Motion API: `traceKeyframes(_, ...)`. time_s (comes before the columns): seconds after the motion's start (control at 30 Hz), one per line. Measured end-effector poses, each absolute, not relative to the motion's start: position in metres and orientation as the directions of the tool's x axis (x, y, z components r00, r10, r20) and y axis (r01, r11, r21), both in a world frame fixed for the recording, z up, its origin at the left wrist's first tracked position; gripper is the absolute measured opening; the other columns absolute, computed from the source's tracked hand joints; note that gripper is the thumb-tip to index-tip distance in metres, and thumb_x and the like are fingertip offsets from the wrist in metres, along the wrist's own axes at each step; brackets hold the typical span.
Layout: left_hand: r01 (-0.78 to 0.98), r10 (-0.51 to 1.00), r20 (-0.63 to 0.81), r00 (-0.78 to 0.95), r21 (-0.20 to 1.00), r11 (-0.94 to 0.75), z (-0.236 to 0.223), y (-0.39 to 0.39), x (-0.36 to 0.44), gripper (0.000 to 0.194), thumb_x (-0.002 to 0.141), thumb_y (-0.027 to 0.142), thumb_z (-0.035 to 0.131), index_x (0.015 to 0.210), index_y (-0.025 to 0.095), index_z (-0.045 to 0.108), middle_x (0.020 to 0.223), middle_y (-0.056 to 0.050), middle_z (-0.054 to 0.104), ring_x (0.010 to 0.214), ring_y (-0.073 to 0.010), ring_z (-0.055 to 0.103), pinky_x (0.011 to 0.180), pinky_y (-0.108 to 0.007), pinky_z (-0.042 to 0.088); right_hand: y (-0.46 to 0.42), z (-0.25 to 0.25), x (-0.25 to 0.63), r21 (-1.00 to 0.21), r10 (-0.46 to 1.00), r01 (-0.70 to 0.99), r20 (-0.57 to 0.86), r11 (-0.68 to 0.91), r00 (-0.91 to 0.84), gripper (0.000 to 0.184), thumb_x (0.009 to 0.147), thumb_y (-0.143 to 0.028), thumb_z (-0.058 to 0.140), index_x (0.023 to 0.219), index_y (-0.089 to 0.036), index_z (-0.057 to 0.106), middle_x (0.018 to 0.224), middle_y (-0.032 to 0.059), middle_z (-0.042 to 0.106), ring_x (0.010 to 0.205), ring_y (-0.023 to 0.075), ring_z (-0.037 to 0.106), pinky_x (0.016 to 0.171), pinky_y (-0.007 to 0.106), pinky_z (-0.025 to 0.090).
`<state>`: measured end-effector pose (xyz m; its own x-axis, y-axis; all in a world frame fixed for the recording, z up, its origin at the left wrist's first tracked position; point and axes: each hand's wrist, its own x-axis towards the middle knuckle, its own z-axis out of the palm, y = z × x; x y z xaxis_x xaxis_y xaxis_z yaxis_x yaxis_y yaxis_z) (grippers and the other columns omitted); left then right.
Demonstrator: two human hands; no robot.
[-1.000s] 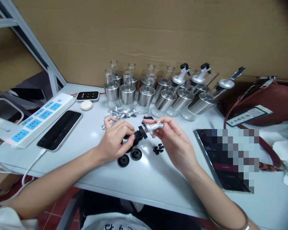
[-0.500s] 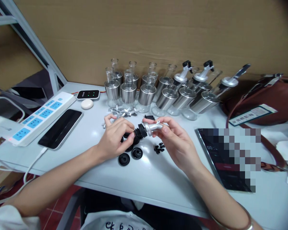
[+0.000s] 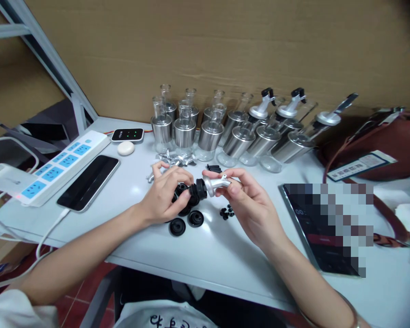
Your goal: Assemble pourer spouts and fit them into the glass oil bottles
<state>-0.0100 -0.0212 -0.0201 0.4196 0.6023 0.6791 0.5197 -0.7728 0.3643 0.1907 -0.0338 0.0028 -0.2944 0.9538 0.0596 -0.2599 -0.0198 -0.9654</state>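
Between my hands lies a bottle pourer, made of a silver metal spout (image 3: pixel 219 183) and a ribbed black stopper (image 3: pixel 198 189) joined end to end. My right hand (image 3: pixel 254 205) pinches the spout near its tip with thumb and fingers. At the stopper's far end my left hand (image 3: pixel 167 191) is closed, thumb and fingertips on the black part. Several black round stoppers (image 3: pixel 196 218) lie under and beside my left hand, some hidden by it. Small black caps (image 3: pixel 227 211) sit in a pile below my right hand. Metal spouts (image 3: pixel 177 158) are heaped behind my left hand.
Steel-clad glass bottles (image 3: pixel 210 136) stand in rows at the back, some topped with pourers. Left are a phone (image 3: pixel 89 183), a power strip (image 3: pixel 66 164) and a white round object (image 3: pixel 125 148). A tablet (image 3: pixel 314 228) and brown bag (image 3: pixel 369 141) lie right. Black levers (image 3: pixel 214 168) lie mid-table.
My hands stay closed on the pourer with almost no movement. The left fingers have shifted slightly on the stopper, and the whole view has moved a little.
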Motion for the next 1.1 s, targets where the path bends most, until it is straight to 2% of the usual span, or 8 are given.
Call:
traceKeyframes(0.17,0.453,0.565,0.668,0.484,0.361,-0.815,-0.0196,-0.0191,-0.0111,0.031,0.090,0.030,0.039,0.120,0.022,0.037,0.100,-0.004,0.066,0.084,-0.0195,0.061,0.086,-0.040,0.028,-0.0344,0.0022,0.1915,-0.953,0.942,-0.299,0.058,-0.046,-0.332,0.019,0.082,-0.042,0.065,0.091,-0.026,0.060,0.100,0.0025,0.073,0.083,0.0176,0.065,0.084,0.037,0.048)
traceKeyframes(0.33,0.410,0.470,0.660,0.586,0.258,-0.875,-0.0202,-0.0217,-0.0040,0.042,0.084,0.036,0.047,0.122,0.023,0.039,0.102,-0.006,0.068,0.086,-0.0209,0.064,0.085,-0.039,0.030,-0.0343,0.0004,0.1908,-0.962,0.949,-0.272,0.066,-0.022,-0.309,0.012,0.083,-0.032,0.065,0.081,-0.024,0.058,0.105,0.0033,0.072,0.092,0.0189,0.066,0.082,0.037,0.049)
traceKeyframes(0.47,0.447,0.474,0.693,0.543,0.240,-0.862,-0.0206,-0.0241,-0.0023,0.038,0.081,0.032,0.046,0.117,0.023,0.043,0.096,-0.004,0.069,0.080,-0.0199,0.065,0.086,-0.040,0.030,-0.0331,-0.0018,0.1907,-0.986,0.962,-0.085,0.157,0.141,-0.221,0.006,0.083,-0.030,0.065,0.082,-0.024,0.062,0.111,0.0053,0.065,0.110,0.0213,0.058,0.084,0.036,0.048)
traceKeyframes(0.6,0.523,0.534,0.663,0.525,0.243,-0.817,-0.0182,-0.0246,-0.0050,0.036,0.081,0.029,0.048,0.116,0.022,0.044,0.100,-0.006,0.068,0.087,-0.0210,0.065,0.089,-0.041,0.031,-0.0349,-0.0032,0.1909,-0.905,0.934,0.230,0.348,0.358,-0.083,0.016,0.082,-0.027,0.063,0.098,-0.026,0.062,0.106,0.0054,0.054,0.093,0.0192,0.055,0.077,0.035,0.045)
traceKeyframes(0.73,0.550,0.561,0.655,0.506,0.256,-0.795,-0.0166,-0.0249,-0.0064,0.036,0.081,0.029,0.047,0.116,0.022,0.044,0.103,-0.007,0.068,0.092,-0.0223,0.064,0.092,-0.042,0.030,-0.0381,-0.0012,0.1910,-0.755,0.826,0.338,0.533,0.562,-0.182,0.033,0.079,-0.019,0.063,0.110,-0.027,0.054,0.095,0.0036,0.053,0.082,0.0183,0.050,0.069,0.034,0.044)
traceKeyframes(0.87,0.553,0.579,0.648,0.495,0.279,-0.785,-0.0159,-0.0251,-0.0064,0.036,0.081,0.027,0.048,0.116,0.021,0.045,0.106,-0.008,0.067,0.094,-0.0223,0.064,0.094,-0.043,0.028,-0.0377,-0.0001,0.1906,-0.646,0.750,0.381,0.559,0.661,-0.354,0.037,0.076,-0.020,0.067,0.110,-0.025,0.052,0.098,0.0052,0.058,0.086,0.0199,0.054,0.072,0.035,0.047)
traceKeyframes(0.97,0.556,0.579,0.645,0.498,0.276,-0.784,-0.0160,-0.0252,-0.0061,0.038,0.083,0.027,0.047,0.120,0.020,0.042,0.111,-0.009,0.066,0.097,-0.0224,0.064,0.097,-0.044,0.027,-0.0366,-0.0029,0.1896,-0.637,0.741,0.386,0.518,0.667,-0.427,0.042,0.076,-0.024,0.068,0.114,-0.025,0.050,0.102,0.0063,0.061,0.088,0.0211,0.057,0.074,0.036,0.050)
traceKeyframes(1.1,0.552,0.573,0.647,0.503,0.269,-0.789,-0.0165,-0.0253,-0.0056,0.036,0.088,0.030,0.045,0.123,0.022,0.040,0.108,-0.008,0.067,0.094,-0.0214,0.064,0.097,-0.043,0.029,-0.0376,-0.0051,0.1876,-0.694,0.786,0.383,0.467,0.610,-0.406,0.046,0.078,-0.025,0.065,0.120,-0.025,0.048,0.104,0.0069,0.064,0.088,0.0214,0.062,0.078,0.038,0.053)
